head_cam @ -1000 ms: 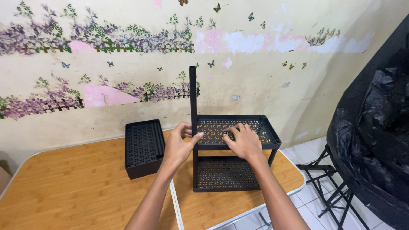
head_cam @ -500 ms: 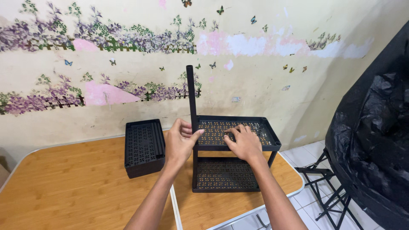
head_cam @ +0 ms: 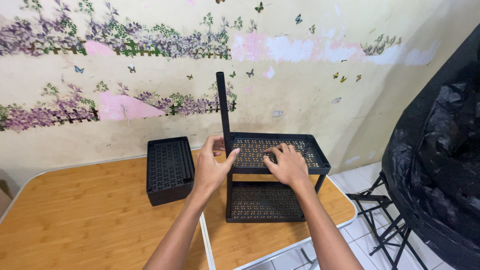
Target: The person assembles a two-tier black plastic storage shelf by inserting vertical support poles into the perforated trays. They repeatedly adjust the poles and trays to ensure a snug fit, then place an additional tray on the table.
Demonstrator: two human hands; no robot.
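A room in a home, by every sign. Cream wall (head_cam: 310, 95) decorated with stick-on borders of purple flowers (head_cam: 125, 45) along little fences, plus scattered butterfly decals (head_cam: 259, 7); pink and white patches where the paint has peeled. White-tiled floor (head_cam: 365, 225) at the lower right. Folding counter (head_cam: 85, 220) with a bamboo-look top and pale metal edging, of the portable household kind. Black plastic shelf rack (head_cam: 272, 170) standing half assembled on it, with a spare stack of perforated trays (head_cam: 169, 170) beside. Bulky shape under black plastic sheeting (head_cam: 440, 150) at the right, above a black folding stand (head_cam: 385, 225). No shop fittings, no machinery.
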